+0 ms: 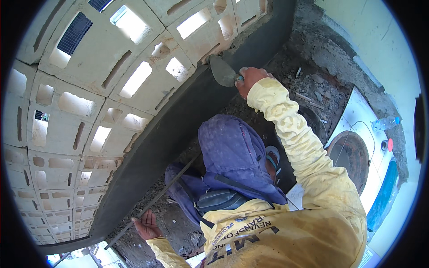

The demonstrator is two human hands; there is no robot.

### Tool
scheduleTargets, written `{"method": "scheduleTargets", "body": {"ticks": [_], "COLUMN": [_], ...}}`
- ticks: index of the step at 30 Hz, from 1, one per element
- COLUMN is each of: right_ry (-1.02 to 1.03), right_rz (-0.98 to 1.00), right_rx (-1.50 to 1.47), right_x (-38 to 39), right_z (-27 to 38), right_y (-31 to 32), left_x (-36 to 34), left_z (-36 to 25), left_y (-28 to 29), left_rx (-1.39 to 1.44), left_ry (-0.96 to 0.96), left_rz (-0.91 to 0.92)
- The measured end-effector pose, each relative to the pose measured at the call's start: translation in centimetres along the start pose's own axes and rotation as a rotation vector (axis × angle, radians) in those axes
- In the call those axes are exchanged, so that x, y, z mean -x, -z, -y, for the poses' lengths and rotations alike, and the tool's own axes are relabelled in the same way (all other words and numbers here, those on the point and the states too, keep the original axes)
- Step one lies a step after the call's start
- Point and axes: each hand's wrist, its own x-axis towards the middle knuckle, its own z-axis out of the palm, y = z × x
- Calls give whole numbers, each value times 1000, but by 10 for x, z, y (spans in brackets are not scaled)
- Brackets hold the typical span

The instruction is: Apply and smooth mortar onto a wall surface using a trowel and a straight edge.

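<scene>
My right hand (254,81) is closed around the handle of a pointed trowel (222,71). The trowel's blade lies against the upper edge of a dark grey mortar band (178,120), just below the pale ventilation blocks (96,67). At the lower left, my left hand (147,225) is turned palm up with its fingers apart. One of its digits touches a long thin rod (156,196), which runs slantwise from beside my knees down to the lower left. The hand does not wrap around the rod.
Rubble and soil (308,89) cover the ground by the wall. At the right, a round basin (351,154) stands on white tiles, with a plastic bottle (385,123), a red-lidded jar (387,144) and a teal plastic-wrapped bundle (383,192) nearby. A rough-edged wall rises at the far right.
</scene>
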Motion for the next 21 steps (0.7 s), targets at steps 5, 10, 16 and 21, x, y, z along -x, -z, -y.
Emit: {"method": "scheduleTargets", "body": {"ticks": [5,10,16,21], "right_ry": [-18,68,223,534], "right_rz": [21,53,-28,-138], "right_rx": [110,257,-23,-169], "right_x": [-2,-5,25,-56], "right_z": [6,26,36,-101], "right_y": [5,-3,4,-35], "left_x": [-3,1,3,5], "left_z": [8,1,-1,-8], "left_y": [-5,-9,-6,-10], "left_rx": [7,52,68,76], "left_ry": [2,-27,29,93], "left_rz": [-4,-63,-95,-26]}}
